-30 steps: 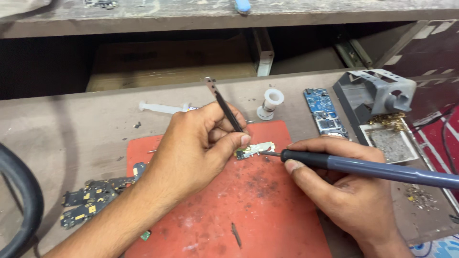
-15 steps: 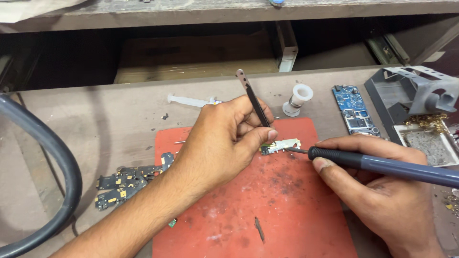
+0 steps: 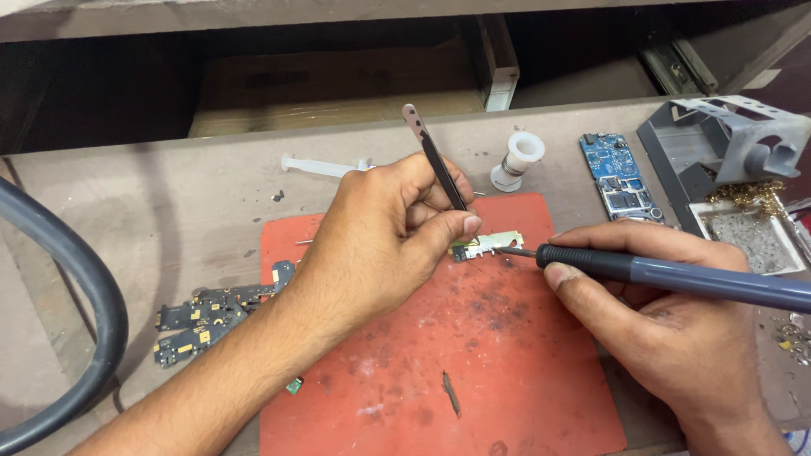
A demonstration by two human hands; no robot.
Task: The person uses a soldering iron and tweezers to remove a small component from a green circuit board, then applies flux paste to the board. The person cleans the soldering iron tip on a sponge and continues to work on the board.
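Small gold-and-green circuit board piece (image 3: 488,245) lies near the upper middle of the worn red rubber work mat (image 3: 439,363), just below the mat's top edge, at the centre of the frame. Black metal tweezers (image 3: 439,165) slant from upper left down to the piece, their tips meeting its left end. The left hand (image 3: 384,245) comes in from the lower left with the forearm across the mat's left border, fingers curled tight around the tweezers, thumb pressed along the front. The right hand (image 3: 667,321) enters from the lower right, closed in a pen grip on a blue-grey soldering iron with a black collar (image 3: 676,274); its tip touches the piece's right end and its handle runs off the right edge of the frame.

Most of the mat's lower half is bare apart from scorch marks and a dark sliver low in the middle. Dark flex boards with gold contacts (image 3: 211,317) lie just off the mat's left edge, with a thick black hose (image 3: 84,295) curving at far left. Above the mat sit a clear plastic syringe (image 3: 317,166), a white spool (image 3: 517,160) and a blue circuit board (image 3: 617,177). A grey metal iron stand (image 3: 726,139) and its tray crowd the upper right.
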